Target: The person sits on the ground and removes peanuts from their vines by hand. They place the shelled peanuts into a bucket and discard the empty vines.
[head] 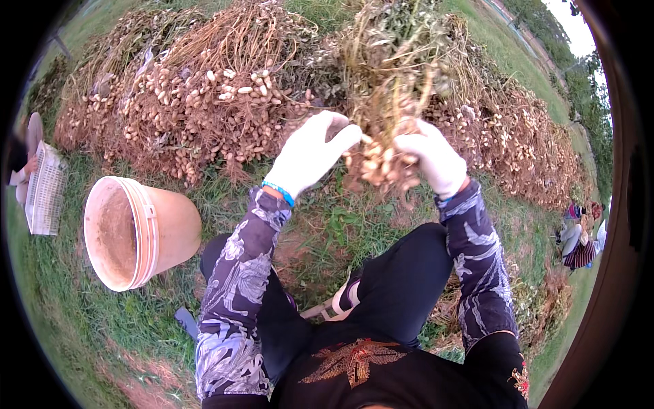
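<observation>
Both my hands wear white gloves and are raised before the long heap of pulled peanut plants. A bunch of peanut plants (391, 110) hangs roots down between them, its pods (380, 161) at the lower end. My right hand (434, 156) is closed around the right side of its stems, just above the pods. My left hand (314, 151) is at the bunch's left edge, thumb and fingers curved towards the pods; whether it pinches a pod cannot be told. The heap of peanut plants (204, 110) shows many pods and roots on its near side.
An off-white plastic bucket (173, 227) lies tilted on the grass at the left, its mouth facing left. Farther left, a person sits beside a white plastic crate (47, 189). More people (582, 235) are at the far right. Loose dry plants (546, 301) lie at the lower right.
</observation>
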Action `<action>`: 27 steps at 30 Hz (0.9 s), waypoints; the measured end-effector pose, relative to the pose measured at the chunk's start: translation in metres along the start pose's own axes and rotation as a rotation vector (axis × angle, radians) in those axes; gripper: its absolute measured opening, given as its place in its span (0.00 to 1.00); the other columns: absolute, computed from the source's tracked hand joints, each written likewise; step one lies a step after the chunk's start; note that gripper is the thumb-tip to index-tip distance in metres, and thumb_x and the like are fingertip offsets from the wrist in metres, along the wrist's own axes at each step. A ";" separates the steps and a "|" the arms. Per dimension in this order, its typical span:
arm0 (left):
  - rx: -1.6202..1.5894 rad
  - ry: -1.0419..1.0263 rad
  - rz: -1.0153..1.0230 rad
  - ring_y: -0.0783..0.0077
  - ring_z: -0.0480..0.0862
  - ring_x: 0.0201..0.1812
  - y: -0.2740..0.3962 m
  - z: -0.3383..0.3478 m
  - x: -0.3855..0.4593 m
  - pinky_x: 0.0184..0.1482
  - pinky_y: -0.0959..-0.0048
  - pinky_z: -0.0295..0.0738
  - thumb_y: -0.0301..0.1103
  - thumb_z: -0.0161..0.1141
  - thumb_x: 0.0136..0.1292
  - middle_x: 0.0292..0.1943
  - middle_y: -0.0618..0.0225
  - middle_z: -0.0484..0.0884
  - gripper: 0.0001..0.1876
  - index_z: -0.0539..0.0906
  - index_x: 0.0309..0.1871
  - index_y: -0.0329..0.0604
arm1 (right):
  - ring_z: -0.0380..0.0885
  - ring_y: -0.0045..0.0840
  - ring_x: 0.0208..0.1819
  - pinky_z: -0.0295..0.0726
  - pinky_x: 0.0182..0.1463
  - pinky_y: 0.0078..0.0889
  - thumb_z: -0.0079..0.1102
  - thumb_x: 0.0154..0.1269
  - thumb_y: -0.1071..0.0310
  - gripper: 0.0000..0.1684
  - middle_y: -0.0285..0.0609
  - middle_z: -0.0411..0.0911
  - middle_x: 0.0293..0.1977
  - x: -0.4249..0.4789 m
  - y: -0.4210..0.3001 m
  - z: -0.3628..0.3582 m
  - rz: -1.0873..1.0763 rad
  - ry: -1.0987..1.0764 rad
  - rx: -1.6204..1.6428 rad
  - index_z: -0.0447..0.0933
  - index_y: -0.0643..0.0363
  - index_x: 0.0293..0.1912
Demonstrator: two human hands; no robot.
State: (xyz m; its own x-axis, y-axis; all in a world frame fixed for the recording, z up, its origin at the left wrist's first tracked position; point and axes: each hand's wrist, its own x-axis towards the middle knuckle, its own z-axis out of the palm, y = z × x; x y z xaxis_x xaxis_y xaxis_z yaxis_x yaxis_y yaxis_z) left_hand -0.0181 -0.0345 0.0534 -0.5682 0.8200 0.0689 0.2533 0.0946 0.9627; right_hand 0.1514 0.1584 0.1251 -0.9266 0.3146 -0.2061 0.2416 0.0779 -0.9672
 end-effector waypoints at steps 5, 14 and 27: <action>-0.595 -0.279 -0.351 0.70 0.83 0.59 0.007 -0.009 -0.003 0.62 0.64 0.79 0.54 0.65 0.74 0.56 0.57 0.86 0.29 0.79 0.65 0.38 | 0.89 0.31 0.30 0.87 0.42 0.36 0.61 0.73 0.41 0.32 0.45 0.90 0.36 0.015 -0.009 0.096 0.053 -0.289 -0.881 0.83 0.64 0.51; -0.546 0.006 -0.268 0.74 0.85 0.35 -0.014 -0.032 0.002 0.40 0.73 0.81 0.43 0.62 0.74 0.36 0.68 0.88 0.16 0.87 0.51 0.39 | 0.85 0.40 0.49 0.83 0.57 0.42 0.61 0.70 0.57 0.15 0.47 0.86 0.44 0.033 0.048 0.033 -0.053 -0.100 -1.056 0.85 0.55 0.48; -0.924 0.377 -0.354 0.67 0.88 0.37 -0.004 -0.073 -0.008 0.48 0.64 0.88 0.41 0.64 0.73 0.38 0.67 0.86 0.14 0.83 0.52 0.41 | 0.72 0.37 0.71 0.69 0.72 0.45 0.63 0.70 0.45 0.40 0.45 0.69 0.76 0.145 0.151 0.092 -0.388 -0.096 -1.439 0.69 0.52 0.75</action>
State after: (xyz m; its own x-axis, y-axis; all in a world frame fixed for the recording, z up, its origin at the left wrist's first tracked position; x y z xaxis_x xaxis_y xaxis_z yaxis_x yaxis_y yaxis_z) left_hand -0.0715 -0.0821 0.0681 -0.7395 0.5865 -0.3305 -0.5782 -0.3019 0.7580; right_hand 0.0266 0.1289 -0.0643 -0.9991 -0.0011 -0.0414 -0.0009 1.0000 -0.0034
